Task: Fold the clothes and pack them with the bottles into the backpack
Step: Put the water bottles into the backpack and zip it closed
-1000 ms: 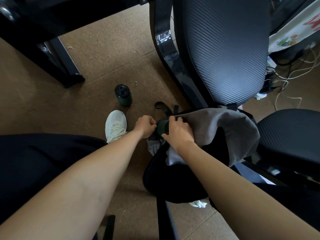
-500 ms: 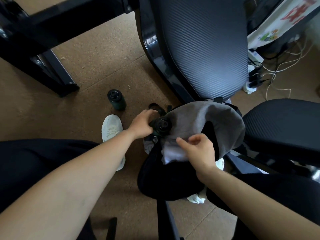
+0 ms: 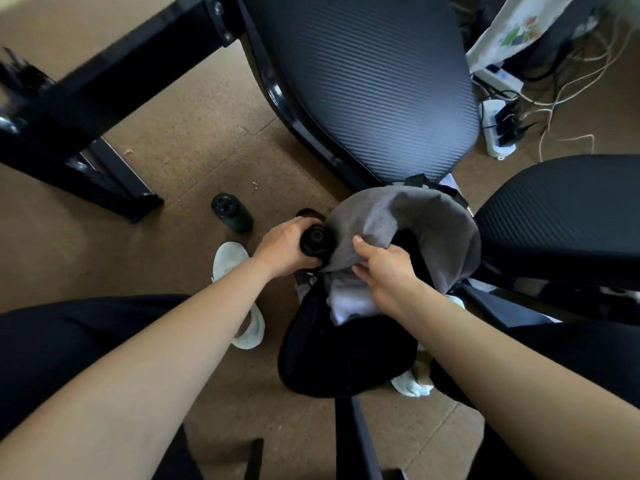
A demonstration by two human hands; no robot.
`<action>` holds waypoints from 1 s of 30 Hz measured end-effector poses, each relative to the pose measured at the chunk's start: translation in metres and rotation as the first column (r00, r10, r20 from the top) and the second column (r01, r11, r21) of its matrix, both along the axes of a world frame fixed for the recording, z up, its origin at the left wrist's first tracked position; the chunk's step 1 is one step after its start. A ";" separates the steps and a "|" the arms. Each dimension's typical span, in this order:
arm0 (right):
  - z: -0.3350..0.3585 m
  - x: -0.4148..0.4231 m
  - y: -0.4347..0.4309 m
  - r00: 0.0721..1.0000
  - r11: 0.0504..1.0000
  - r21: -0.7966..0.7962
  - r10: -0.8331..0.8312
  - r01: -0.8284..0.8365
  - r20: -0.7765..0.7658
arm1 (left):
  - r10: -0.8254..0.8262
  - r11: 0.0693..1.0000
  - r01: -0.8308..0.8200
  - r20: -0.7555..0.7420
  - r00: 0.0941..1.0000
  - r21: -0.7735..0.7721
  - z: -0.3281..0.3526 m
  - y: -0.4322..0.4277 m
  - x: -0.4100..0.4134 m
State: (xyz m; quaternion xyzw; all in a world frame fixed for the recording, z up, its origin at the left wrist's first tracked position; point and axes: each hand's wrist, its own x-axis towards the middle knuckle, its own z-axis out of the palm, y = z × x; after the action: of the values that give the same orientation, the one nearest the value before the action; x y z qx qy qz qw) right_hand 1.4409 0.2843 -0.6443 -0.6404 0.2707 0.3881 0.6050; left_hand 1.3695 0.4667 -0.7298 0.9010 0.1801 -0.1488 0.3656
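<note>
Left hand grips the dark bottle, right hand pinches the grey cloth aside: best to slide the bottle upright down the black backpack wall, clear of folds.

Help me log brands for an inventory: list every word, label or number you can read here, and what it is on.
No text here can be read.
White bag: coloured prints, too blurred to show any letters.
Held bottle: nothing legible on the cap.
Floor bottle: no label legible.
Grey cloth: no print visible.
Power strip: any markings too small to read.
</note>
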 end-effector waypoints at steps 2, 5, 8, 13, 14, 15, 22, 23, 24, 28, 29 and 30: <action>-0.002 0.000 -0.002 1.000 1.000 0.014 0.005 -0.005 -0.008 | 0.036 0.999 -0.038 -0.060 0.998 -0.019 0.002 0.008 0.010; -0.004 0.003 -0.005 1.000 0.999 0.046 -0.009 0.010 -0.025 | 0.060 0.998 -0.063 -0.127 0.990 -0.018 0.006 0.015 0.026; -0.004 0.009 -0.007 0.999 0.998 0.066 -0.017 0.019 -0.035 | -0.067 0.998 0.064 -0.146 0.987 -0.022 0.011 0.009 0.033; -0.005 0.016 -0.006 0.999 0.998 0.065 0.007 -0.005 -0.032 | -0.343 0.936 0.348 -0.088 0.935 0.047 0.000 0.004 0.021; -0.005 0.017 -0.005 1.000 0.998 0.066 0.008 -0.007 -0.027 | -0.309 0.948 0.314 -0.084 0.947 0.052 0.000 0.003 0.021; -0.005 0.017 -0.005 1.000 0.998 0.069 0.010 -0.009 -0.023 | -0.262 0.961 0.268 -0.092 0.961 0.064 -0.001 0.003 0.021; -0.006 0.015 -0.008 0.999 0.998 0.060 0.029 -0.029 -0.013 | -0.066 0.977 0.108 -0.221 0.973 0.184 -0.005 -0.008 0.033; -0.006 0.016 -0.008 0.999 0.997 0.064 0.031 -0.030 -0.016 | -0.089 0.977 0.130 -0.231 0.969 0.168 -0.007 -0.007 0.033; -0.006 0.016 -0.008 0.999 0.997 0.069 0.038 -0.036 -0.020 | -0.139 0.975 0.177 -0.251 0.958 0.136 -0.009 -0.006 0.032; -0.006 0.016 -0.007 0.997 0.994 0.074 0.077 -0.076 -0.017 | -0.296 0.936 0.339 -0.316 0.901 0.089 -0.021 -0.001 0.021; -0.006 0.017 -0.007 0.997 0.995 0.073 0.075 -0.073 -0.016 | -0.282 0.941 0.326 -0.311 0.908 0.096 -0.025 -0.001 0.019; -0.006 0.017 -0.008 0.997 0.995 0.075 0.070 -0.068 -0.014 | -0.264 0.947 0.305 -0.294 0.919 0.103 -0.027 -0.003 0.018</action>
State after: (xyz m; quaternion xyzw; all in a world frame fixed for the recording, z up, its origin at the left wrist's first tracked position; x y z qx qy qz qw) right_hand 1.4580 0.2765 -0.6501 -0.6231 0.2387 0.4239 0.6125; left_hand 1.3879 0.4636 -0.7572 0.9123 0.1068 -0.3110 0.2439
